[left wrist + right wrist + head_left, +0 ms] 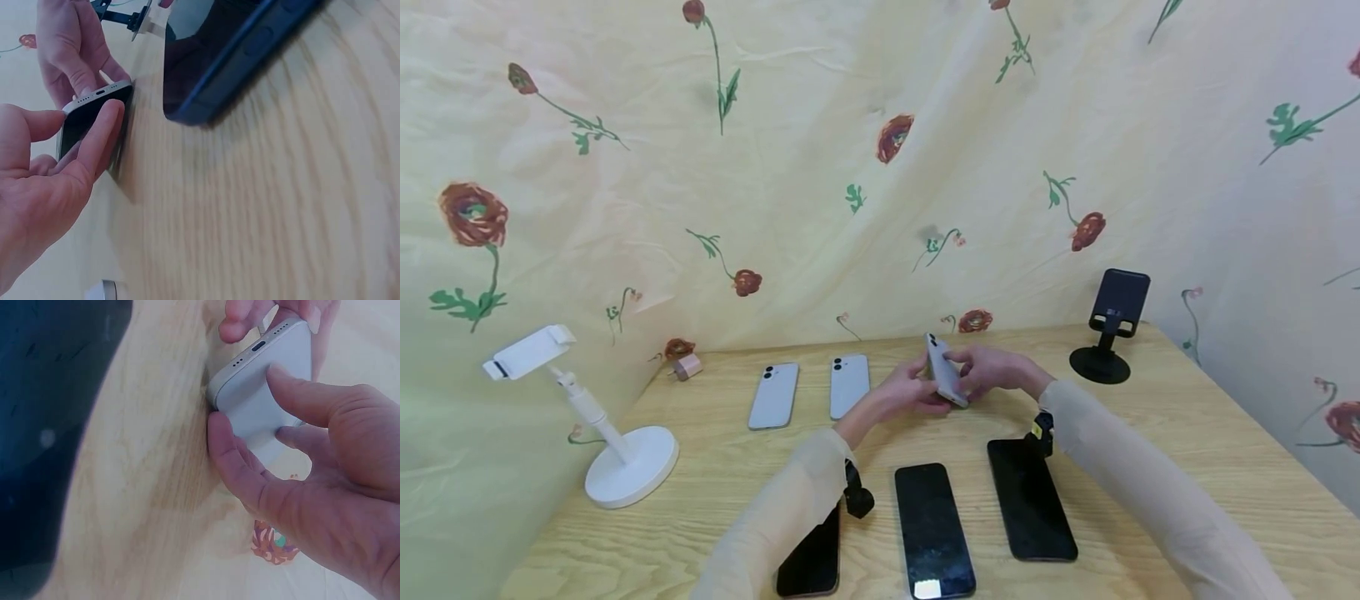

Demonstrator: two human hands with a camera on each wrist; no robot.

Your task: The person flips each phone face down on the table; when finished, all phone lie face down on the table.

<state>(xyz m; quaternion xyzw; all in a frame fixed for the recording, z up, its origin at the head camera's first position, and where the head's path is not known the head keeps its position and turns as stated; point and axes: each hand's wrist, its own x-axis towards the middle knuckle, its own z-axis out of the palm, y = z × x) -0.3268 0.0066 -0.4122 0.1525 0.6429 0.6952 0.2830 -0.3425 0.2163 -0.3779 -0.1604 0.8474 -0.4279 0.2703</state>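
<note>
A pale smartphone [943, 372] is held tilted on its edge at the back middle of the table, between both hands. My left hand [904, 392] grips its left side; in the left wrist view the fingers lie across the dark screen [78, 128], with the thumb at the edge. My right hand [1000, 369] holds the other side. The right wrist view shows the thumb touching the pale back [250, 406] and fingers at the lower long edge; the charging port faces the camera. Two similar phones, one [774, 396] and another [849, 387], lie back up to the left.
Three dark phones lie screen up in front: one [811, 557] partly under the left sleeve, one [934, 529] in the middle, one [1032, 500] at right. A white phone stand [631, 467] stands left, a black stand [1105, 333] back right. A pink charger [687, 367] sits back left.
</note>
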